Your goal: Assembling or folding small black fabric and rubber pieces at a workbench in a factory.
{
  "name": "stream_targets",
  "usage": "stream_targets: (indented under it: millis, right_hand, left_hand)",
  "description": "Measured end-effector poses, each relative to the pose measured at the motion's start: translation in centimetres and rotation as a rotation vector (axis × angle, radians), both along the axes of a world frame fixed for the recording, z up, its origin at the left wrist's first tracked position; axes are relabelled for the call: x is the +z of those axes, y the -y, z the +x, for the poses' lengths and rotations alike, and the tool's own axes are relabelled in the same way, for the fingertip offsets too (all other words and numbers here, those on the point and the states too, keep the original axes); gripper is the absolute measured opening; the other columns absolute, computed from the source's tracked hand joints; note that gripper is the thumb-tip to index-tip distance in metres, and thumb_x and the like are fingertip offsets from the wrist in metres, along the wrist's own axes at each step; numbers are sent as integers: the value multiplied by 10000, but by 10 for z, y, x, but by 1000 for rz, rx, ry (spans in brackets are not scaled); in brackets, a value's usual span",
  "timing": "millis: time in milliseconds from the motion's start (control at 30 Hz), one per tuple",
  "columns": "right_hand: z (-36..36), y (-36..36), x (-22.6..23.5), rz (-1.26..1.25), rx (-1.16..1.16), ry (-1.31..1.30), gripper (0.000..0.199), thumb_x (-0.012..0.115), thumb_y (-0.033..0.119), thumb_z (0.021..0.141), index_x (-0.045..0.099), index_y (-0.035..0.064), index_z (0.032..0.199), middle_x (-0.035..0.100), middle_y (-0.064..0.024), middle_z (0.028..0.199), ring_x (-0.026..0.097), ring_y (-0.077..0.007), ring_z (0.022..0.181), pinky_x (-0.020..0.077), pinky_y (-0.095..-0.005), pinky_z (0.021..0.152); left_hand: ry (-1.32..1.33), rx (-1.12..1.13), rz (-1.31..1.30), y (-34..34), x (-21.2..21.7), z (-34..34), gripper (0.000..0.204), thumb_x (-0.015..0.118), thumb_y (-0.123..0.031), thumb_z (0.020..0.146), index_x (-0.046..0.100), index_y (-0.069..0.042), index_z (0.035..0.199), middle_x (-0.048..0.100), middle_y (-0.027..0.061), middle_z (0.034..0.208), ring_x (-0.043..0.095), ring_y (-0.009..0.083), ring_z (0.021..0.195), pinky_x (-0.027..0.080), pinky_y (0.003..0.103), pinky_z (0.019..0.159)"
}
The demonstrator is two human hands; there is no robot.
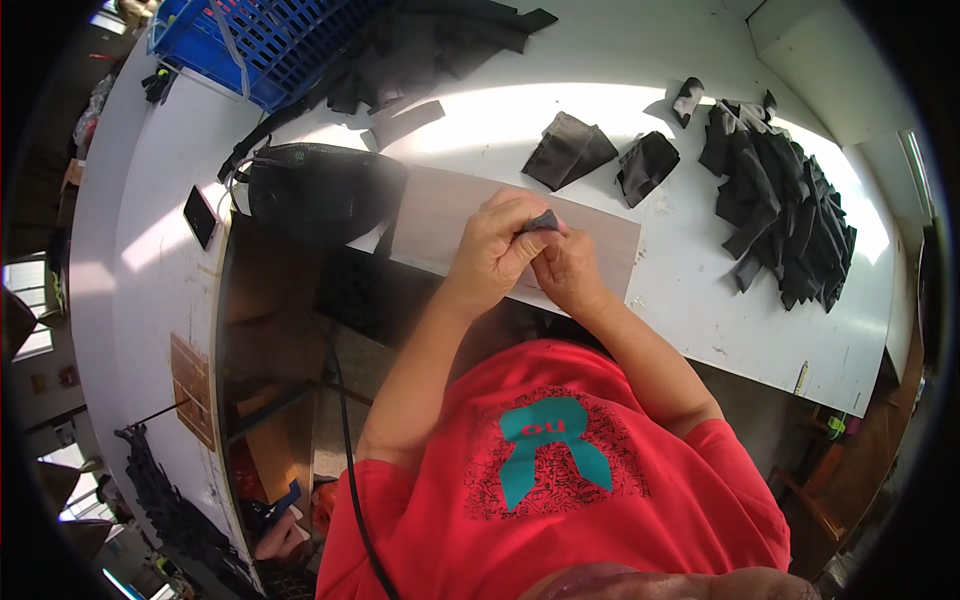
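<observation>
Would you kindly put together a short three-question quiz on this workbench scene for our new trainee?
1. True or false: both the left hand and the right hand pinch the small dark fabric piece over the grey board.
2. Where does the large heap of dark fabric pieces lie? A) on the person's left B) on the person's right C) in the blue basket
3. Fill in: the white table bears two folded dark pieces just ____ the board.

Key: 1 true; 2 B; 3 beyond.
</observation>
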State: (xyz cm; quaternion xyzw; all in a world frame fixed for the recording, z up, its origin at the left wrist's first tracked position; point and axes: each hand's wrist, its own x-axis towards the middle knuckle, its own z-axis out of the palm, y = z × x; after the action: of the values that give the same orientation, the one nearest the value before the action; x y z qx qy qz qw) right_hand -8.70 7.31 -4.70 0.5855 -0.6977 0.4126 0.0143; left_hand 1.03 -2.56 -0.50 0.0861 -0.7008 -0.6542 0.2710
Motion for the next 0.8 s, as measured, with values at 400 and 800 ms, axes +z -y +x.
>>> stream_targets:
  millis: [400,800]
  right_hand:
    - [0,5,-17,-47,30,130,116,645,99,722,549,55,770,543,-104,612,541,-307,523,419,-398,456]
    - [-7,5,59,141,-1,75,233,664,240,752,544,46,797,550,-72,630,565,-272,570,429,-379,482]
  left_hand:
    - [105,61,-362,10,8,-3,112,618,-118,812,618,-11,848,610,48,838,546,176,794,435,277,717]
    - [-311,210,384,-6,18,15,147,590,-53,824,614,-1,959,621,145,952,584,222,910,432,338,855]
